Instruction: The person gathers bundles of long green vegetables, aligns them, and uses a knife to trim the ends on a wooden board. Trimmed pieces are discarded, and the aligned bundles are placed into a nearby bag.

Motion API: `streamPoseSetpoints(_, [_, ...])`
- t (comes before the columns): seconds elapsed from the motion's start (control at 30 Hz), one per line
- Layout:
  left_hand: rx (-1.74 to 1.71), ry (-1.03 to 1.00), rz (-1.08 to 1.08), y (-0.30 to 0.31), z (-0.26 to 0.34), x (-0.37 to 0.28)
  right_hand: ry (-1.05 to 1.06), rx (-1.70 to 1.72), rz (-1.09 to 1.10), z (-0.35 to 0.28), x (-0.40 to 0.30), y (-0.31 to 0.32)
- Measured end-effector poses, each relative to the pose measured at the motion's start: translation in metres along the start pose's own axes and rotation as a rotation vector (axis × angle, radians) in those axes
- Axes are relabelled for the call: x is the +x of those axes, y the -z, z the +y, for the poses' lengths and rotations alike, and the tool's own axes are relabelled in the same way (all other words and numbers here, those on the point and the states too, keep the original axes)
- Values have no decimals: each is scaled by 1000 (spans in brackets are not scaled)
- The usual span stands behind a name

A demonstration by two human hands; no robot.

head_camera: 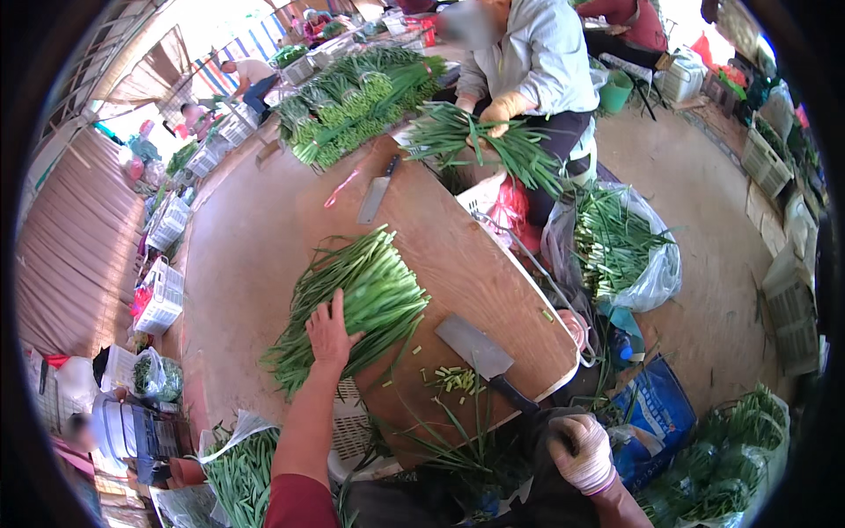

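My left hand (329, 338) is bare and lies flat on a thick heap of garlic chives (383, 290), its fingers spread over the leaves. The pale stem ends point up and to the right on a brown wooden board (455, 251). My right hand (582, 452), in a whitish knit glove, rests curled by my knee with nothing visible in it. Just beyond it, a cleaver (475, 346) lies on the board, its black handle over the near edge. Short cut stem pieces (457, 379) are scattered beside the blade.
A second knife (375, 200) lies farther up the board, near a pink tie (341, 188). Across from me a person (548, 59) holds green leaves (455, 132). Bagged chives (617, 244) stand at right, bundled greens (356, 105) behind, and another bag of leaves (244, 468) at lower left.
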State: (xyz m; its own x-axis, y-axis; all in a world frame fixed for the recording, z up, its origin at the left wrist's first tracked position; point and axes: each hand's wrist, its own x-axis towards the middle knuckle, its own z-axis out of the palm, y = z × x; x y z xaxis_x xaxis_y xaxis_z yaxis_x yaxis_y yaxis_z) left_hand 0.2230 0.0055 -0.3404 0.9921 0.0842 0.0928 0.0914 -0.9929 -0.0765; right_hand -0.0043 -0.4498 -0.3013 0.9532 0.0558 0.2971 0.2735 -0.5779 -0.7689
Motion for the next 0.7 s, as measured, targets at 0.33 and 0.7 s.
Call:
streamPoseSetpoints(0.33, [-35,-146,-40,-1,20,-20,-95,18,-50,-2,12,-7])
streamPoseSetpoints(0.7, [-92,63,-12,-37,34,1,-110,9,-81,-3,15,-9])
